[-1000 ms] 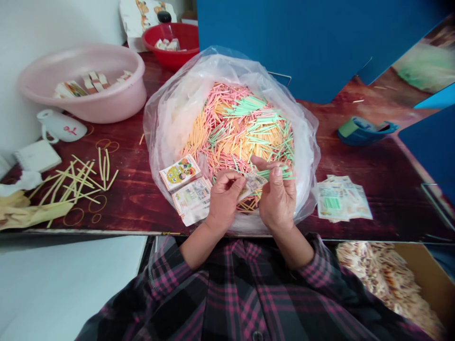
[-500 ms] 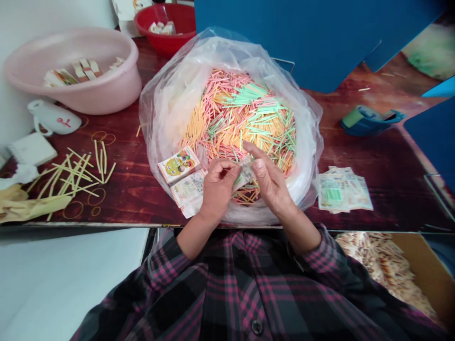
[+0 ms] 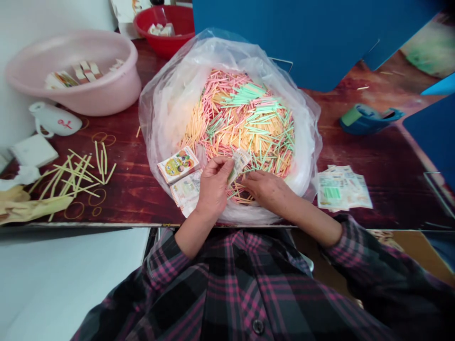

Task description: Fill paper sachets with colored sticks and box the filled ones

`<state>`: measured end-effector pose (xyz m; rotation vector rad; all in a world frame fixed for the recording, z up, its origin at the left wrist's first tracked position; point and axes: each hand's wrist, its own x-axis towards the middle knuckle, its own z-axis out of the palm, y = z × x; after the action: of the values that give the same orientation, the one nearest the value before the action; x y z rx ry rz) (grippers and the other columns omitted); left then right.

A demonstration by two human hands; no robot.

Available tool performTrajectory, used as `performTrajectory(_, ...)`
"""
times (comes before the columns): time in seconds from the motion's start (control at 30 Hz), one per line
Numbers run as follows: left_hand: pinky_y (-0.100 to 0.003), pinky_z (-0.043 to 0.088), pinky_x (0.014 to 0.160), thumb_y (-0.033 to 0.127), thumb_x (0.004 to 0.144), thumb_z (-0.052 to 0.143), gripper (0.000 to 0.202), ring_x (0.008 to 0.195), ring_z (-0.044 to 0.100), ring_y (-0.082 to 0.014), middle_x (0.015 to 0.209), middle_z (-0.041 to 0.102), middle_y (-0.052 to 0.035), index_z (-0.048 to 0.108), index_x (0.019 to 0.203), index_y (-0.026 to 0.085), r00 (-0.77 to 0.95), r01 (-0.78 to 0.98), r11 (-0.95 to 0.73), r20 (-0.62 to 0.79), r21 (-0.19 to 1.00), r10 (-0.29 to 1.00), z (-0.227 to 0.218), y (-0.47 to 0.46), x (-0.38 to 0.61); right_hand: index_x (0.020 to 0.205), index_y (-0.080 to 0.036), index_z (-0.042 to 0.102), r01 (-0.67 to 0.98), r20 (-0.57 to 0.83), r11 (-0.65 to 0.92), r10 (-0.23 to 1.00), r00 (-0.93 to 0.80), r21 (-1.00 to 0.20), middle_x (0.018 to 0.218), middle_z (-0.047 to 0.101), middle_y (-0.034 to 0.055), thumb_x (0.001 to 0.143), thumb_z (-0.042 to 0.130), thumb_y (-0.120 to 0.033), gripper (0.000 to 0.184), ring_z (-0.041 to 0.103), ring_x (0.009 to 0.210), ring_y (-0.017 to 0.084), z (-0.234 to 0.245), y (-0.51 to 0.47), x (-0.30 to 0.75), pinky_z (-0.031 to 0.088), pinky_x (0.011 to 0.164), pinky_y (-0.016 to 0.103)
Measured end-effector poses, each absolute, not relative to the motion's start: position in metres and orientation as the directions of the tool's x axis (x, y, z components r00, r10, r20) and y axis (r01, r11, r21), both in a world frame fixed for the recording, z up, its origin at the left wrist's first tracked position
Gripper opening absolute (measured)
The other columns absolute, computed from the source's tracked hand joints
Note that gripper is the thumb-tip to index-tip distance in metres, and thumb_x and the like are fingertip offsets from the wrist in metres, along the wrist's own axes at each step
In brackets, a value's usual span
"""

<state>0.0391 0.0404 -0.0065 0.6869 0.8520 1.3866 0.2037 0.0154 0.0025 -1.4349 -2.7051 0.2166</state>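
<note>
A small printed packet (image 3: pixel 240 163) is pinched between the thumb and fingers of my left hand (image 3: pixel 214 182), held over the near side of a big clear plastic bag (image 3: pixel 167 102). Thin pink, orange and green sticks (image 3: pixel 245 123) fill the bag. My right hand (image 3: pixel 266 188) reaches palm down into the sticks just right of the packet, its fingers curled; what they grip, if anything, is hidden. Beside my left wrist, a stack of packets with a cartoon front (image 3: pixel 178 164) and more printed packets (image 3: pixel 187 189) lie on the bag's near left edge.
Left are a pink basin (image 3: pixel 117 90), a white mug (image 3: pixel 57 119), loose pale yellow sticks (image 3: pixel 76 173) and rubber bands. A red basin (image 3: pixel 170 45) stands behind. Right are flat packets (image 3: pixel 343 188) and a blue container (image 3: pixel 369 121). A blue panel (image 3: pixel 256 38) borders the back.
My right hand has gone from beside the packet down into the sticks, its fingers now curled. My left hand keeps the packet, which is turned more upright.
</note>
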Motion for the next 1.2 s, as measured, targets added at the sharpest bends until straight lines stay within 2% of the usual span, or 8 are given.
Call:
performTrajectory(0.1,-0.024,0.046,0.077,0.032,0.068,0.091,0.025,0.073,0.055,-0.0096,0.075,0.063,0.0049,0.07,0.076,0.02,-0.008,-0.558,0.095,-0.12,0.824,0.993,-0.009,0.041,0.04,0.085,-0.017,0.07,0.793,0.053,0.517,0.846,-0.531,-0.323,0.084,0.067,0.006,0.096,0.06,-0.016,0.015,0.06,0.079,0.018,0.002,0.02,0.211,0.042,0.071,0.029)
performTrajectory(0.23,-0.024,0.045,0.075,0.034,0.067,0.091,0.026,0.072,0.055,-0.0099,0.076,0.065,0.0039,0.072,0.078,0.02,-0.01,-0.528,0.117,-0.145,0.841,0.989,-0.013,0.041,0.042,0.073,-0.02,0.059,0.714,0.101,0.326,0.935,-0.34,-0.619,0.069,0.059,0.0,0.102,0.053,-0.032,0.031,0.054,0.066,0.014,0.008,0.022,0.224,0.041,0.065,0.027)
performTrajectory(0.4,-0.024,0.045,0.074,0.034,0.071,0.087,0.022,0.072,0.053,-0.01,0.078,0.063,0.0029,0.071,0.078,0.02,-0.02,-0.434,0.052,-0.067,0.9,0.998,-0.016,0.04,0.043,0.081,-0.021,0.064,0.582,0.145,0.131,0.989,-0.023,-0.803,0.072,0.067,-0.0002,0.101,0.051,-0.037,0.028,0.059,0.064,0.013,0.022,0.017,0.229,0.044,0.064,0.026)
performTrajectory(0.5,-0.025,0.046,0.077,0.034,0.076,0.083,0.018,0.076,0.055,-0.0112,0.083,0.064,0.0016,0.071,0.08,0.021,-0.027,-0.362,0.005,-0.016,0.932,1.0,-0.019,0.04,0.042,0.082,-0.022,0.068,0.601,0.25,0.22,0.968,-0.034,-0.769,0.072,0.067,-0.0005,0.099,0.057,-0.036,0.025,0.059,0.065,0.014,0.029,0.017,0.232,0.044,0.062,0.026)
performTrajectory(0.7,-0.033,0.048,0.095,0.03,0.084,0.075,0.009,0.096,0.061,-0.0166,0.095,0.066,-0.002,0.071,0.081,0.022,-0.028,-0.136,-0.179,0.176,0.975,0.984,-0.023,0.04,0.039,0.095,-0.025,0.078,0.732,0.43,0.475,0.861,-0.271,-0.489,0.08,0.072,0.004,0.1,0.059,-0.033,0.021,0.066,0.077,0.019,0.037,0.021,0.244,0.05,0.071,0.032)
performTrajectory(0.9,-0.037,0.047,0.098,0.025,0.086,0.074,0.006,0.1,0.063,-0.0193,0.097,0.068,-0.0025,0.071,0.081,0.023,0.017,0.028,-0.321,0.32,0.947,0.947,-0.017,0.038,0.037,0.107,-0.02,0.077,0.787,0.341,0.516,0.846,-0.409,-0.338,0.088,0.071,0.0089,0.102,0.05,-0.021,0.028,0.068,0.083,0.022,0.045,0.015,0.252,0.054,0.074,0.034)
performTrajectory(1.07,-0.036,0.048,0.096,0.026,0.089,0.073,0.005,0.101,0.063,-0.0198,0.099,0.068,-0.0029,0.073,0.084,0.024,0.069,0.112,-0.409,0.403,0.906,0.912,-0.016,0.036,0.037,0.106,-0.017,0.077,0.86,0.182,0.488,0.868,-0.461,-0.151,0.091,0.074,0.0107,0.093,0.049,-0.002,0.034,0.068,0.084,0.024,0.051,0.01,0.249,0.055,0.079,0.036)
performTrajectory(1.2,-0.036,0.049,0.093,0.026,0.089,0.073,0.007,0.098,0.063,-0.0201,0.098,0.068,-0.0037,0.073,0.082,0.024,0.133,0.153,-0.426,0.408,0.892,0.903,-0.017,0.034,0.039,0.106,-0.02,0.077,0.82,0.218,0.53,0.845,-0.489,-0.215,0.094,0.077,0.01,0.094,0.052,-0.007,0.031,0.071,0.086,0.023,0.047,0.011,0.248,0.056,0.081,0.037)
